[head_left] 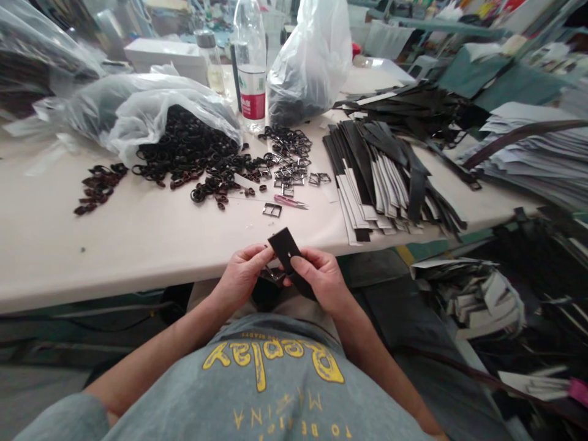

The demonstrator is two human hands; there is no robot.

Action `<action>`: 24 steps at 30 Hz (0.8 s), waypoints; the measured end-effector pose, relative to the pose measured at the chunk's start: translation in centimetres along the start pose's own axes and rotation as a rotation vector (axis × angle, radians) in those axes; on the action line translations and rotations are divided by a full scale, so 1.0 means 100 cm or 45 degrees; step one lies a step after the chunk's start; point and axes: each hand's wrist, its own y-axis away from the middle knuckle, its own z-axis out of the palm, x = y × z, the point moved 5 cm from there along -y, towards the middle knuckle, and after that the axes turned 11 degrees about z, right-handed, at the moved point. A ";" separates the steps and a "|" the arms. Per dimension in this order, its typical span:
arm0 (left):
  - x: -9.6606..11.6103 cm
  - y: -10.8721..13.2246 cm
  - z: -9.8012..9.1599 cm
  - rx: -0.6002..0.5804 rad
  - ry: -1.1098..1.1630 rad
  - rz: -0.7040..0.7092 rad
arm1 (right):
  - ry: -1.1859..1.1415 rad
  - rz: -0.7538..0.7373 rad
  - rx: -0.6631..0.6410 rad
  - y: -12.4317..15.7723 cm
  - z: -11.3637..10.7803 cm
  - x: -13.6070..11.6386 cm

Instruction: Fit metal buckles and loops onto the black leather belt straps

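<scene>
A: Logging workshop first: pale covered table [151, 257] across the front, far background cluttered and blurred. Where to look next?

B: At the black strap [280, 241]. Sits above the lap, just at the table's near edge, tilted, with a small pale slot or mark on its upper face.

A: Grip?

B: Pinched narrowly in the right hand [319, 269], thumb flat on the strap's face. Left hand [245, 269]: curled, fingertips near the strap's left edge. Just below, a metal piece [274, 275], partly hidden; cannot tell whether held by those fingers.

A: Outward from there?

B: On the table, one loose buckle [272, 210] lying apart, then pink-handled snips [287, 201] just beyond. Farther back, heaped buckles [290, 168], right beside a larger pile of dark loops [193, 144].

A: Left and behind?

B: Clear plastic bag [138, 104] draped partly over the loops; smaller brown cluster [98, 190] off to the left. Behind the buckles, upright bottle [252, 104] with red-and-white label, next to a filled translucent bag [316, 49].

A: Right side?

B: Fanned stack of black-and-pale strips [381, 177]; past it, layered white sheets [528, 153].
</scene>
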 end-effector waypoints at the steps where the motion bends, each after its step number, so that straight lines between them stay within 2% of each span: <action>1: 0.003 0.000 0.000 -0.096 -0.009 0.029 | -0.119 0.113 -0.085 -0.001 -0.002 0.000; 4: 0.018 -0.001 0.003 -0.339 -0.117 0.265 | -0.298 0.310 -0.305 -0.005 -0.006 -0.001; 6: 0.031 -0.002 0.005 -0.383 -0.261 0.494 | -0.317 0.353 -0.335 -0.009 -0.010 0.000; 8: 0.042 -0.005 0.003 -0.276 -0.377 0.688 | -0.288 0.266 -0.158 -0.013 -0.020 -0.002; 11: 0.048 -0.014 -0.009 0.034 -0.442 0.821 | -0.080 -0.011 0.236 -0.006 -0.037 -0.010; 12: 0.047 -0.018 -0.014 0.118 -0.446 0.832 | 0.018 -0.068 0.280 -0.001 -0.038 -0.012; 14: 0.043 -0.024 -0.023 0.227 -0.436 0.825 | 0.241 -0.086 0.185 0.008 -0.028 -0.012; 16: 0.038 -0.028 -0.026 0.268 -0.414 0.783 | 0.512 -0.079 0.025 0.016 -0.012 -0.008; 18: 0.035 -0.028 -0.025 0.284 -0.401 0.717 | 0.743 -0.105 -0.015 0.018 0.000 -0.002; 20: 0.032 -0.024 -0.020 0.294 -0.367 0.655 | 0.807 -0.123 0.064 0.014 0.003 0.005; 24: 0.027 -0.015 -0.014 0.263 -0.345 0.551 | 0.711 -0.090 0.227 0.004 -0.005 0.017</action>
